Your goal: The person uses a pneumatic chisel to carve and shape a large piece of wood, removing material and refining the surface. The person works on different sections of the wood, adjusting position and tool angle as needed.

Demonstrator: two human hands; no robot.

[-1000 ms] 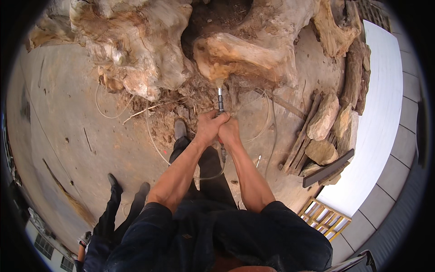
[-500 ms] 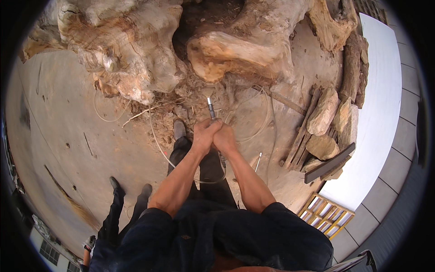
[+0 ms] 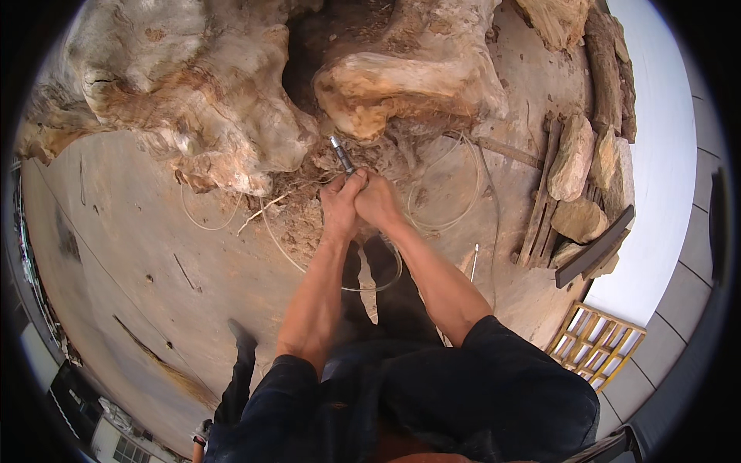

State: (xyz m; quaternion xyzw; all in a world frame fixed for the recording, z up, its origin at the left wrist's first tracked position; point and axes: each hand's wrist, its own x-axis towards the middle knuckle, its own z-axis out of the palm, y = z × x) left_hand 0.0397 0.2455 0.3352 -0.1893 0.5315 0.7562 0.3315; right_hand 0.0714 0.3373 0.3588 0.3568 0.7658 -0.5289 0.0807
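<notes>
Both my hands are closed together around a slim metal air tool (image 3: 342, 154), with a bright tip and darker ringed body. It tilts up and slightly left, its tip close to a big pale root-wood mass (image 3: 208, 108); I cannot tell whether it touches. My left hand (image 3: 338, 207) and my right hand (image 3: 378, 202) press against each other at the tool's rear, which they hide. A thin clear hose (image 3: 282, 251) loops below my hands, in front of my legs. A thick root branch (image 3: 409, 85) juts out just beyond, to the right.
Wood debris (image 3: 309, 181) lies under the roots. At right are stones (image 3: 571, 158), planks (image 3: 540, 193), a dark bar (image 3: 594, 247), a white sheet (image 3: 656, 154) and a yellowish slatted frame (image 3: 594, 343). Hose coils (image 3: 444, 224) lie on the floor. Another person's leg (image 3: 239, 363) shows lower left.
My hands and the tool have moved forward and slightly left, nearer the root wood, and the tool leans more to the left. The view has shifted; less of the other person shows.
</notes>
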